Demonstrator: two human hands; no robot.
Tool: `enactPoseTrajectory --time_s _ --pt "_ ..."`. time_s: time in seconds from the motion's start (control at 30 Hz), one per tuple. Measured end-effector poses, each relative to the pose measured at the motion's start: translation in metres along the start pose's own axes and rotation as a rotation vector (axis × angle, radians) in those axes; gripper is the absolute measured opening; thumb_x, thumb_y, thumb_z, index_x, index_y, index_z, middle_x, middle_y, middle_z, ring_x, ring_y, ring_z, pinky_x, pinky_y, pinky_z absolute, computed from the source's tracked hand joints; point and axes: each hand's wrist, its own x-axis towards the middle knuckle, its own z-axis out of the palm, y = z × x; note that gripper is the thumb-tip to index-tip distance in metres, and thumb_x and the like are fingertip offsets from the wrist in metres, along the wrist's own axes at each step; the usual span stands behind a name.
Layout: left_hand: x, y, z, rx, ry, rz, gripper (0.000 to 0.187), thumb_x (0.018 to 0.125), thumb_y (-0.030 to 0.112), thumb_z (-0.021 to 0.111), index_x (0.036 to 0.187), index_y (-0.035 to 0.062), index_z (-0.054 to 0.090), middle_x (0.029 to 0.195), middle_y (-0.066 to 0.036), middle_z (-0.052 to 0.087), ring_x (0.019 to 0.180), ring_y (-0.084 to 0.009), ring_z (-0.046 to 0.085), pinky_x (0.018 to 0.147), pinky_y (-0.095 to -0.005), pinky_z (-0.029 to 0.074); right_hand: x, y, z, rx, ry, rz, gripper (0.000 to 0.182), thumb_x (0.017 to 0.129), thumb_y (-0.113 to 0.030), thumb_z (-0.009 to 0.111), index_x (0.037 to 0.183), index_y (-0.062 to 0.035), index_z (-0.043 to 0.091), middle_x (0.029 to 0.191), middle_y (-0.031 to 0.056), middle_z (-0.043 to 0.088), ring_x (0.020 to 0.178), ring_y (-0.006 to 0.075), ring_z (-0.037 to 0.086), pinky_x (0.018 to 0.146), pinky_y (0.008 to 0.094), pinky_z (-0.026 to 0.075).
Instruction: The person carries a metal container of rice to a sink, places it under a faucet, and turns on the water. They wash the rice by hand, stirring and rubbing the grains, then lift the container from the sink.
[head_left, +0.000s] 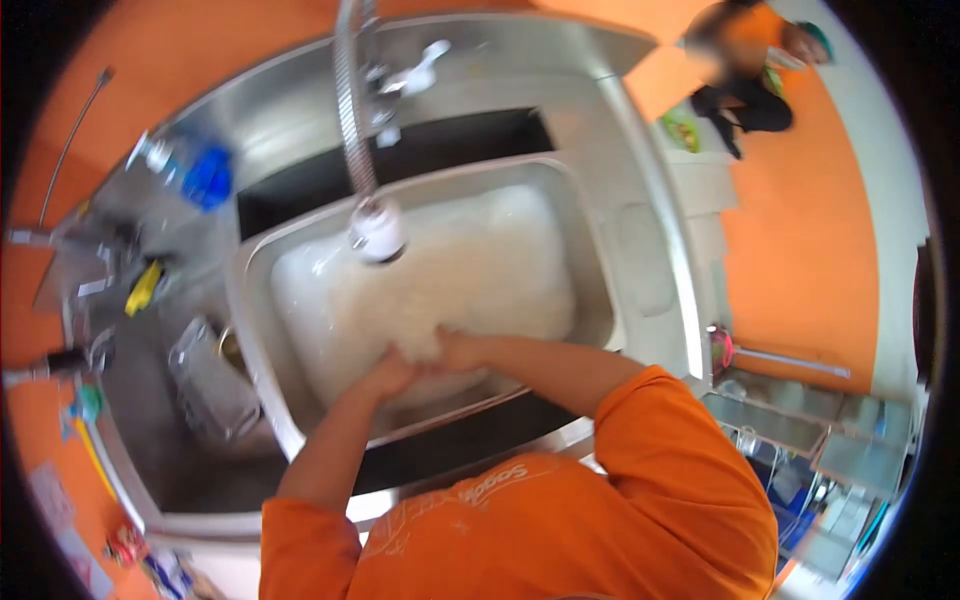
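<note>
Down in the metal tub (pixel 588 255), both bare hands meet near its front wall. The left hand (pixel 396 374) comes in from the left and the right hand (pixel 462 350) from the right, each thumb side uppermost. Both touch the pale contents (pixel 450 280), which fill much of the tub, whitish toward the edges and beige in the middle; blur hides what they are made of. The hands lie close to each other, at the front of that pale mass. Their fingers point inward and are partly lost in it, so one cannot tell whether they are spread, together or closed on some of it.

Above the tub hangs a ribbed metal hose (pixel 348 110) ending in a white spray head (pixel 378 232), well apart from the hands. The tub sits over a dark basin (pixel 470 440), which shows as a strip before and behind it. Past its back edge stands a white tap lever (pixel 425 70).

To the left, a second basin (pixel 200 475) holds a clear container (pixel 212 385), tilted, with a brassy round thing (pixel 230 346) beside it. Farther back are a yellow object (pixel 145 288), a pump bottle (pixel 157 155) and something blue (pixel 208 178). Well off to the upper right, another person (pixel 750 45) in orange and dark clothes is near some green items (pixel 683 132).
</note>
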Motion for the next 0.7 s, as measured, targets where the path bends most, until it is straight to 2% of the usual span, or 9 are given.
enactPoseTrajectory --time_s 0.07,0.13,0.17,0.27,0.33,0.37,0.43,0.63,0.7 --pt "0.010 -0.017 0.018 -0.223 0.270 -0.192 0.049 0.075 0.024 0.054 0.115 -0.0025 0.042 0.113 -0.025 0.045 0.112 -0.0308 0.040 0.095 -0.0357 0.029 0.015 0.004 0.012 -0.021 0.095 -0.037 0.087 0.069 -0.044 0.057 0.128 0.0049 0.018 0.125 0.0300 0.030 0.116 0.0396 0.032 0.096 0.0396 0.028" --pt "-0.032 0.077 -0.020 -0.461 0.128 -0.156 0.048 0.074 0.022 0.055 0.113 -0.0029 0.041 0.109 -0.025 0.047 0.108 -0.0298 0.043 0.093 -0.0376 0.031 0.016 0.002 0.005 0.114 0.124 -0.144 0.075 0.070 -0.034 0.060 0.126 0.0006 0.026 0.123 0.0264 0.034 0.115 0.0400 0.033 0.094 0.0394 0.031" --pt "-0.022 0.068 -0.021 -0.453 0.130 -0.127 0.048 0.074 0.022 0.055 0.113 -0.0029 0.041 0.109 -0.025 0.047 0.108 -0.0298 0.043 0.093 -0.0376 0.031 0.025 0.006 0.006 0.102 0.151 -0.137 0.075 0.070 -0.034 0.060 0.126 0.0006 0.026 0.123 0.0264 0.034 0.115 0.0400 0.033 0.094 0.0394 0.031" --pt "0.005 0.002 -0.004 -0.297 0.289 0.060 0.051 0.073 0.024 0.058 0.113 -0.0021 0.040 0.115 -0.025 0.041 0.110 -0.0334 0.040 0.093 -0.0401 0.032 0.033 0.005 0.004 -0.045 0.289 -0.318 0.074 0.068 -0.032 0.063 0.127 -0.0055 0.026 0.123 0.0264 0.034 0.112 0.0402 0.037 0.088 0.0422 0.037" --pt "0.005 -0.007 -0.001 0.148 0.444 0.061 0.058 0.072 0.027 0.060 0.117 0.0000 0.036 0.123 -0.024 0.033 0.114 -0.0370 0.034 0.093 -0.0413 0.032 0.004 -0.012 -0.002 -0.330 0.429 -0.263 0.060 0.069 -0.027 0.061 0.121 -0.0078 0.038 0.119 0.0156 0.041 0.115 0.0344 0.034 0.093 0.0462 0.031" --pt "0.000 -0.002 -0.004 0.150 0.454 0.057 0.058 0.072 0.027 0.060 0.117 0.0000 0.036 0.123 -0.024 0.033 0.114 -0.0370 0.034 0.093 -0.0413 0.032 0.003 -0.012 -0.001 -0.335 0.431 -0.273 0.060 0.069 -0.027 0.061 0.121 -0.0078 0.038 0.119 0.0156 0.041 0.115 0.0344 0.034 0.093 0.0462 0.031" --pt "-0.010 0.012 -0.004 0.403 0.289 -0.052 0.064 0.070 0.032 0.061 0.120 0.0025 0.035 0.126 -0.023 0.031 0.117 -0.0376 0.029 0.093 -0.0427 0.032 0.007 -0.009 0.004 -0.778 0.533 -0.327 0.049 0.072 -0.029 0.058 0.115 -0.0106 0.046 0.120 0.0117 0.042 0.117 0.0328 0.033 0.093 0.0553 0.025" --pt "-0.001 0.005 0.010 0.894 0.062 -0.214 0.065 0.067 0.040 0.061 0.120 0.0075 0.041 0.131 -0.021 0.026 0.118 -0.0325 0.032 0.091 -0.0426 0.034 0.040 0.003 0.013 -1.030 0.513 -0.376 0.031 0.079 -0.030 0.048 0.102 -0.0134 0.059 0.117 0.0057 0.047 0.118 0.0325 0.032 0.095 0.0621 0.011" --pt "0.001 0.007 0.004 0.854 0.028 -0.252 0.060 0.067 0.040 0.061 0.116 0.0084 0.045 0.128 -0.018 0.032 0.116 -0.0309 0.036 0.090 -0.0423 0.035 0.050 0.006 0.011 -1.064 0.537 -0.354 0.030 0.079 -0.030 0.047 0.101 -0.0138 0.060 0.115 0.0057 0.049 0.117 0.0316 0.033 0.095 0.0622 0.010"
